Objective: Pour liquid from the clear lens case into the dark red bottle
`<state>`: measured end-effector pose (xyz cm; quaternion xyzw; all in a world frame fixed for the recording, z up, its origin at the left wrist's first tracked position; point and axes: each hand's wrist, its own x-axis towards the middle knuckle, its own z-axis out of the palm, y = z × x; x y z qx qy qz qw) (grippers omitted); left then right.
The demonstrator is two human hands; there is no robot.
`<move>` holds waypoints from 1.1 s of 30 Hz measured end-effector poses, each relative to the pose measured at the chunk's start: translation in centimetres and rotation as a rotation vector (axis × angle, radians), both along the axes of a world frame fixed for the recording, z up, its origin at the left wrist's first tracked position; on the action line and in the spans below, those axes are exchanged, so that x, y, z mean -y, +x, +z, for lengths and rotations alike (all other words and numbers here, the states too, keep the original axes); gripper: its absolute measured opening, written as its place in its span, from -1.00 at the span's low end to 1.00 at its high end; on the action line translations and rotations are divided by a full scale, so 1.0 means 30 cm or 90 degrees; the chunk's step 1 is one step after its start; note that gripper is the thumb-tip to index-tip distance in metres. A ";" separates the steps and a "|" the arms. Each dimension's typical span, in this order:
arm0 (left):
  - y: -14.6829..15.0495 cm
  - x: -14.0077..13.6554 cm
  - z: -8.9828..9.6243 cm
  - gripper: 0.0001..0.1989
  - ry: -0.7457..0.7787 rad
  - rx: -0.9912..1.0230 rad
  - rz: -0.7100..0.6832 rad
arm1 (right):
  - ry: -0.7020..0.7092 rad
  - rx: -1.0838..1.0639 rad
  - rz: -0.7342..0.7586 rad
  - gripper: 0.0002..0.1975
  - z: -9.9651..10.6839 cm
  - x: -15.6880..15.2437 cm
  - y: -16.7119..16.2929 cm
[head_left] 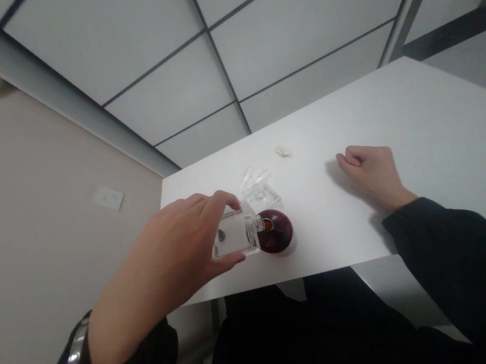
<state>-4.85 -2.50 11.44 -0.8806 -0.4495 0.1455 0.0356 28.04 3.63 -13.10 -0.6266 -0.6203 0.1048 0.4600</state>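
My left hand (196, 234) grips a clear square glass bottle (235, 235) between thumb and fingers. The bottle is tipped sideways, and its threaded neck meets the opening of a round dark-red bottle (278, 235) standing on the white table. From this angle I cannot tell whether liquid is passing between the two. Just behind the red bottle lies a clear, see-through piece (263, 196) with slanted parts sticking up. My right hand (371, 175) rests on the table as a loose fist, away from the bottles, with nothing visible in it.
A small whitish scrap (283, 152) lies farther back on the white table (315, 194). Behind the table rise white panels (293, 41) with dark seams. On the left wall is a socket (109, 197). The table's front edge runs close to my lap.
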 end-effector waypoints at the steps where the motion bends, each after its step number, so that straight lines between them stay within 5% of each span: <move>1: -0.001 0.000 0.000 -0.38 0.000 0.000 0.001 | 0.001 0.000 0.001 -0.57 0.000 0.000 0.000; 33: -0.013 -0.001 -0.009 -0.41 0.013 0.038 -0.035 | 0.002 -0.011 0.002 -0.57 0.000 0.005 -0.001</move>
